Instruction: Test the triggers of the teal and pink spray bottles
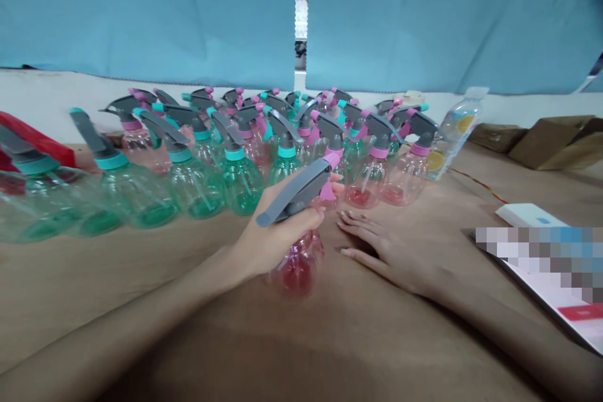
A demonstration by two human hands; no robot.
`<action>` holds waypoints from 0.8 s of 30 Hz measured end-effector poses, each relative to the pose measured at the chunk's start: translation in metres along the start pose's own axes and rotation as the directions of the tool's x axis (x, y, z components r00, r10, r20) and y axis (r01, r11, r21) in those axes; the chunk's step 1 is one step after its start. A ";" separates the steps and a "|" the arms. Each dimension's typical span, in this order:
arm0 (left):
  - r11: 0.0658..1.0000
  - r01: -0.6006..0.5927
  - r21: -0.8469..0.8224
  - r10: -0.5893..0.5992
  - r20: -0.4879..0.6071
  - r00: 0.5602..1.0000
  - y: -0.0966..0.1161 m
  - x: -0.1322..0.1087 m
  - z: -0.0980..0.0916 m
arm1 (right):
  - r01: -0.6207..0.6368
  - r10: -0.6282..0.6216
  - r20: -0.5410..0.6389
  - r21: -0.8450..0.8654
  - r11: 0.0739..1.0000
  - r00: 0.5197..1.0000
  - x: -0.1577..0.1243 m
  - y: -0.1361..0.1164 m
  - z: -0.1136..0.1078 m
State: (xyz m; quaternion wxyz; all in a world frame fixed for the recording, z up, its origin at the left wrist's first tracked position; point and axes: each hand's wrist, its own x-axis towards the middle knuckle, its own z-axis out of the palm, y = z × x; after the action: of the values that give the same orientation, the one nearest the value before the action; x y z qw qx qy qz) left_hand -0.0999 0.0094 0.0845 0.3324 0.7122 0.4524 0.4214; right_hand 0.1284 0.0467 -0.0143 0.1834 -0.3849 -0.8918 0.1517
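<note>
Currently left hand (277, 232) clamped around neck of pink sprayer (298, 270). Right hand (384, 245) on table (367, 345) right of grip, thumb and fingers apart; more sprayers (242, 183) beyond.

Legible txt: none. Clear plastic btl w/ orange-slice label (456, 129), upper R of frame: lettering too blurred to read. Flat white-pink sheet w/ red band (560, 279), lower R: print pixelated, illegible.

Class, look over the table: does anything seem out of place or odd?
The bottle with the fruit label, right of the spray bottles, looks odd: it has no trigger head. No spill is visible.
</note>
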 end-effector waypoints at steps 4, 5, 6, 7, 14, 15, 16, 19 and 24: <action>1.000 -0.001 -0.026 0.001 0.011 1.000 0.000 0.000 0.000 | 0.012 -0.012 -0.021 0.018 1.000 1.000 0.000 0.001 0.001; 1.000 -0.002 -0.031 0.002 0.013 1.000 0.000 0.000 0.001 | 0.012 -0.011 -0.020 0.018 1.000 1.000 0.000 0.001 0.001; 0.999 -0.003 -0.036 0.003 0.015 1.000 -0.001 0.000 0.001 | 0.009 -0.009 -0.017 0.016 1.000 1.000 0.000 0.001 0.001; 0.999 -0.004 -0.040 0.005 0.016 1.000 -0.001 0.000 0.000 | 0.006 -0.006 -0.013 0.012 1.000 1.000 0.000 0.001 0.000; 0.999 0.003 -0.034 -0.003 0.011 1.000 -0.003 0.000 0.000 | 0.004 -0.004 -0.008 0.009 1.000 1.000 0.000 0.000 -0.001; 0.999 0.004 -0.032 -0.003 0.006 1.000 -0.003 0.000 0.000 | 0.003 -0.003 -0.011 0.011 1.000 1.000 0.000 0.000 -0.001; 0.999 0.004 -0.032 -0.004 0.003 1.000 -0.003 0.000 0.001 | 0.004 -0.004 -0.015 0.014 1.000 1.000 0.000 0.000 0.000; 0.999 0.000 -0.038 0.000 0.002 1.000 -0.002 0.000 0.001 | 0.012 -0.012 -0.021 0.015 1.000 1.000 0.000 0.001 0.001; 0.998 -0.032 -0.045 0.032 -0.004 0.999 0.003 0.001 -0.001 | 0.011 -0.011 -0.021 0.006 1.000 1.000 0.000 0.001 0.001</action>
State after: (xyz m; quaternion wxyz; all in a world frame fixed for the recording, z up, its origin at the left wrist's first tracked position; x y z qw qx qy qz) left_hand -0.0992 0.0097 0.0873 0.3408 0.7109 0.4321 0.4380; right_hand 0.1284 0.0471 -0.0157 0.1949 -0.3809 -0.8915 0.1492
